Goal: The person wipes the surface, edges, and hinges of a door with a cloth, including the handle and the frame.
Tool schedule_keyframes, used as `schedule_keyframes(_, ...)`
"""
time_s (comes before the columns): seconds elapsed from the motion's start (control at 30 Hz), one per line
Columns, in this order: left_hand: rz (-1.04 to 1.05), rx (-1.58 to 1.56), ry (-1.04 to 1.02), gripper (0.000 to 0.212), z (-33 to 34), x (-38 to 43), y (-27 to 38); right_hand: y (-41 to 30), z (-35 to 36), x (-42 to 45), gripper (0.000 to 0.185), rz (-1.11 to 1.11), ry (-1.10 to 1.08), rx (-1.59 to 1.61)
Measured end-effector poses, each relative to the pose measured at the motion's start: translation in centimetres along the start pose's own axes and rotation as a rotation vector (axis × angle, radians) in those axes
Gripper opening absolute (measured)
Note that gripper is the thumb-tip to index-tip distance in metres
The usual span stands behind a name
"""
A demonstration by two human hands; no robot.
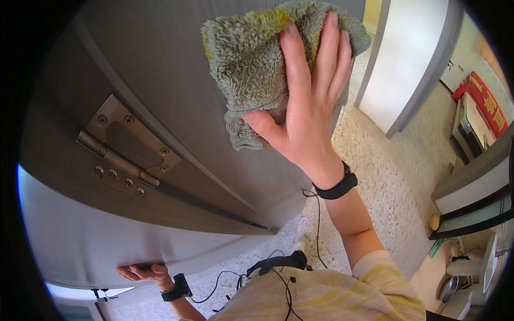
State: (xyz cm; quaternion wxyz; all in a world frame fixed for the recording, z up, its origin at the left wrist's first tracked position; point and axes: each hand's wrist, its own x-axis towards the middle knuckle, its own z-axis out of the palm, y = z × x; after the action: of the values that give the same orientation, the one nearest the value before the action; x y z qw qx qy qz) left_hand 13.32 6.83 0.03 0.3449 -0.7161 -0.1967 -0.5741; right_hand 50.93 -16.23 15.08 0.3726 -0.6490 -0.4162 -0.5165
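My right hand (313, 104) lies with spread fingers on a folded grey-green fleecy cloth (253, 64) with yellow patches, pressed against the grey door panel (241, 168). A black band is round the wrist. At the lower left, my left hand (146, 273) is beside the pale wall surface (120, 248), palm up with fingers slightly bent; a dark thing lies along its fingers, and whether they hold it is unclear. A metal door hinge (130, 140) with screws joins the door and its frame, left of the cloth.
A white door (401, 60) with grey edging stands beyond, at the right. Speckled floor (373, 172) lies below. Thin black cables (319, 228) hang near my body. At the right are a red cloth (484, 100) bearing writing, a black-framed glass panel (474, 216) and a metal bowl (449, 289).
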Motion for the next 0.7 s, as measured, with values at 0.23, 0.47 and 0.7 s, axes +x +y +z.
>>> schedule_keyframes(0.23,-0.093,0.053,-0.025,0.057,0.1,-1.6,-0.4,0.4,0.9,-9.3,0.066,0.203,-0.129,0.068)
schedule_keyframes(0.47,-0.185,0.004,-0.06,0.058,0.2,-1.5,0.1,3.8,1.4,-26.5,0.054,0.278,-0.401,0.073)
schedule_keyframes(0.7,-0.387,-0.015,0.006,0.056,0.5,0.7,4.4,8.4,0.7,-10.4,0.058,0.062,-0.041,0.116)
